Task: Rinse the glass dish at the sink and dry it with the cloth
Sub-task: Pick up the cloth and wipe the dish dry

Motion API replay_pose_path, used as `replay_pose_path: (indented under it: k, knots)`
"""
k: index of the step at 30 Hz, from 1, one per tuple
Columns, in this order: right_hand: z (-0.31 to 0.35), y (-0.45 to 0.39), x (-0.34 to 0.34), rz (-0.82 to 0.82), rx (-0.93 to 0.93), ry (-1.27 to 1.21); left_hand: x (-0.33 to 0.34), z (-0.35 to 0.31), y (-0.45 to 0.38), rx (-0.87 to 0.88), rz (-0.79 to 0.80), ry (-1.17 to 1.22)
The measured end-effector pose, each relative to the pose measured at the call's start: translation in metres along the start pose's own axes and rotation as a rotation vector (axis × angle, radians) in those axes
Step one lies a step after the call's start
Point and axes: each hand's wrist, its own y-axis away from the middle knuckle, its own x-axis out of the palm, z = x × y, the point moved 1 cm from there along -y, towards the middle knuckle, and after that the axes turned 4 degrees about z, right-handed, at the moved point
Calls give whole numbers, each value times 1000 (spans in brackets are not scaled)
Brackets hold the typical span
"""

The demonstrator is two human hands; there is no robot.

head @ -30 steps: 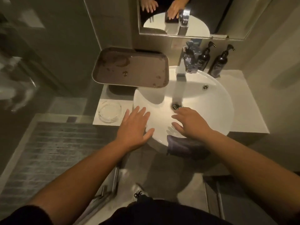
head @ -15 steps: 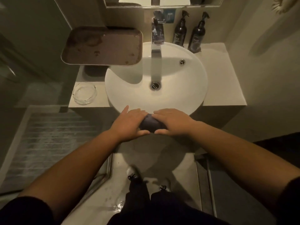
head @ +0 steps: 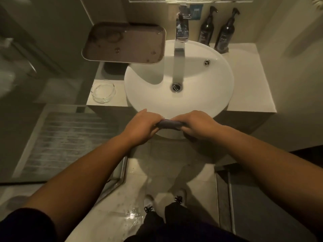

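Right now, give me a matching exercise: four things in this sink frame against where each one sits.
Things:
1. glass dish
2. cloth
3. brown tray
4. two dark pump bottles

Places:
A. behind the basin, right of the tap
B. on the counter left of the basin
C. raised, overlapping the basin's back left rim
D. gripped between left hand and right hand

Pairs: 1-B, 2-D, 3-C, 4-A

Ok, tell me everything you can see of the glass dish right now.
The glass dish is a small, round, clear bowl with a thick rim, apparently empty. It sits upright on the pale counter, left of the white basin and in front of the brown tray. Nothing touches it except the counter; both hands are away from it, gripping the dark cloth at the basin's front edge.
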Motion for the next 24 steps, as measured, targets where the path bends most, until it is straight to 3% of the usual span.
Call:
replay_pose_path:
  k: [5, 13, 19, 24]
  knots:
    - [18, -3, -32, 79, -47, -134, -19, 1, 19, -140, -15, 121]
    - [55, -42, -58, 91, -112, -346, -55, 24, 46, -394, -181, 323]
    - [85, -92, -62, 170, -177, -456, -64, 71, 59, -493, -283, 437]
    - [99, -149, -66, 210, -144, -439, -63, 124, 54, -509, -268, 442]
